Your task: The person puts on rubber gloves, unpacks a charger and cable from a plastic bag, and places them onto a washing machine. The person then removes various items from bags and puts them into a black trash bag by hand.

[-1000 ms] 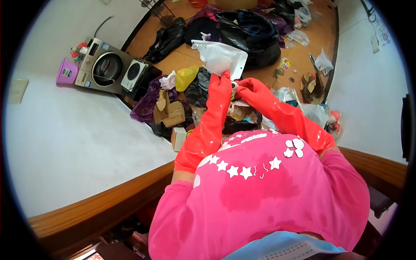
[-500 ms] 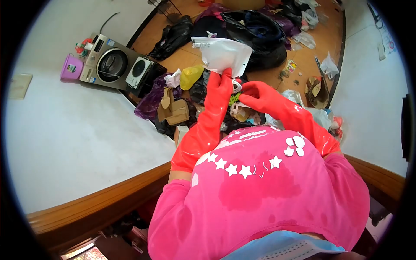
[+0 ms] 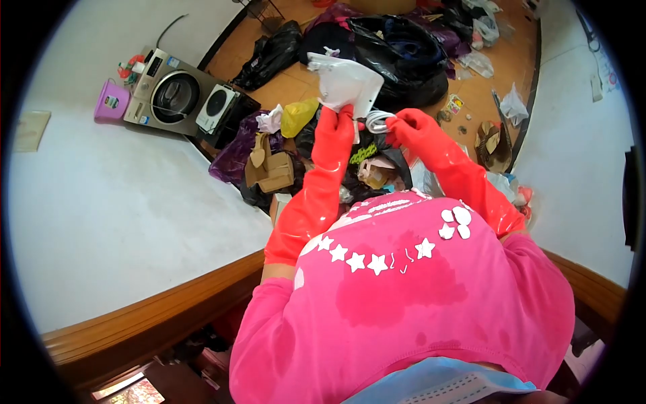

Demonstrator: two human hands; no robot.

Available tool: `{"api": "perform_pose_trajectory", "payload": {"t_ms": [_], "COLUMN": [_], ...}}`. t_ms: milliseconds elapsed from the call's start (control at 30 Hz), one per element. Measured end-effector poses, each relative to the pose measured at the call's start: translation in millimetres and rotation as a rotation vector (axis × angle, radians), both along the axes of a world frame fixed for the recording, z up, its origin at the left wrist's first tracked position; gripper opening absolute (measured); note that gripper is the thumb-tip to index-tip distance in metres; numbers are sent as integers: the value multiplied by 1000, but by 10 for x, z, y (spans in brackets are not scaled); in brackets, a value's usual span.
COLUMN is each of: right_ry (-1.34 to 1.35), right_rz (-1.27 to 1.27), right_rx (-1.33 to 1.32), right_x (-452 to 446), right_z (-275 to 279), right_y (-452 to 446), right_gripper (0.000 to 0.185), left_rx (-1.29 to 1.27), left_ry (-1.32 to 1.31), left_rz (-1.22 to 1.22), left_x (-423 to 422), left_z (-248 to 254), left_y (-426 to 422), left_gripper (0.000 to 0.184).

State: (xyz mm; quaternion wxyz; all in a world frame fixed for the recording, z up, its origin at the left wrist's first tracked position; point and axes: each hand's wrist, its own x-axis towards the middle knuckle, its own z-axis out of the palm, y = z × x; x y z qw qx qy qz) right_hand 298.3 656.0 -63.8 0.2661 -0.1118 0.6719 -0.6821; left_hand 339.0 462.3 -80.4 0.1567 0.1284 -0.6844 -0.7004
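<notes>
A red rubber glove covers my left hand (image 3: 336, 126), whose fingers are closed on the lower edge of a white pouch (image 3: 348, 84). The pouch is crumpled and has a small hole near its right edge. Just right of it, my right hand (image 3: 414, 128), gloved the same way, pinches a coiled white cable (image 3: 379, 122). Whether the cable's far end still touches the pouch or my left glove, I cannot tell. Below both hands lie black bags and a piece of yellow-green patterned material (image 3: 363, 154).
A cardboard piece (image 3: 274, 174), a yellow bag (image 3: 299, 118) and purple plastic (image 3: 232, 151) lie on the left. Beyond is a big open black bag (image 3: 410, 84). A washing machine (image 3: 151, 97) and a purple bucket (image 3: 112, 101) stand by the left wall. A brown woven-looking container (image 3: 493, 145) lies right.
My right hand has closed on the white coiled cable, which now sits farther right, out from beside my left glove. The pouch has bent and shifted slightly.
</notes>
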Motion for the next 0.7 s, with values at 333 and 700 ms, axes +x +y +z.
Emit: {"api": "perform_pose_trajectory", "payload": {"t_ms": [333,700], "right_ry": [-89,-183], "right_rz": [58,177], "right_rx": [-98,-149], "right_x": [-59,-75], "right_z": [71,-25], "right_y": [72,130], "right_gripper": [27,29], "left_rx": [62,-40], "left_ry": [-15,-9], "left_rz": [-18,-32], "left_x": [-14,11], "left_z": [27,-31], "left_y": [-88,-102], "left_gripper": [27,24]}}
